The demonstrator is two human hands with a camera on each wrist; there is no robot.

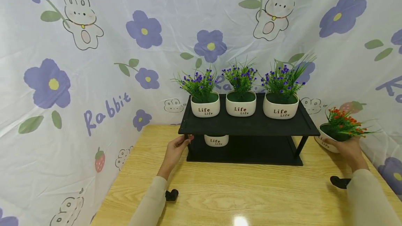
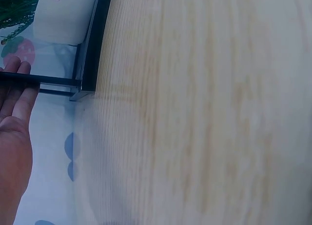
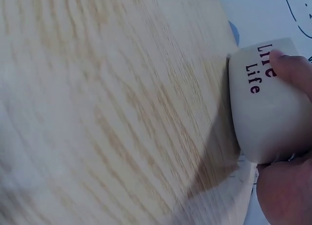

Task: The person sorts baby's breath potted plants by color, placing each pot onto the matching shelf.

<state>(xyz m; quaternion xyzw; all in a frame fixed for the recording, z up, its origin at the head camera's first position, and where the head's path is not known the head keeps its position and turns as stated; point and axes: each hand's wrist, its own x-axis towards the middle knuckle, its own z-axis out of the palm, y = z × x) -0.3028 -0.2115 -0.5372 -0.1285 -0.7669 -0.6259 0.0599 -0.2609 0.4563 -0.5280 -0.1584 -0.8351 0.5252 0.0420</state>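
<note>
A black two-tier shelf (image 1: 220, 125) stands on the wooden table. My left hand (image 1: 174, 151) holds its front left post, with the fingers (image 2: 24, 105) reaching behind that post in the left wrist view. At the right end of the table, my right hand (image 1: 349, 152) grips a white flowerpot (image 3: 273, 117) marked "Life", the thumb lying across its lettered front. Orange-red artificial flowers (image 1: 342, 121) fill this pot, which leans somewhat in the head view. Whether its base touches the table I cannot tell.
Three white pots of purple flowers, a left one (image 1: 205, 109), a middle one (image 1: 241, 104) and a right one (image 1: 281, 106), line the upper tier. Another white pot (image 1: 216, 141) sits on the lower tier, its top hidden. A patterned cloth (image 1: 110, 62) hangs behind the table (image 1: 226, 191).
</note>
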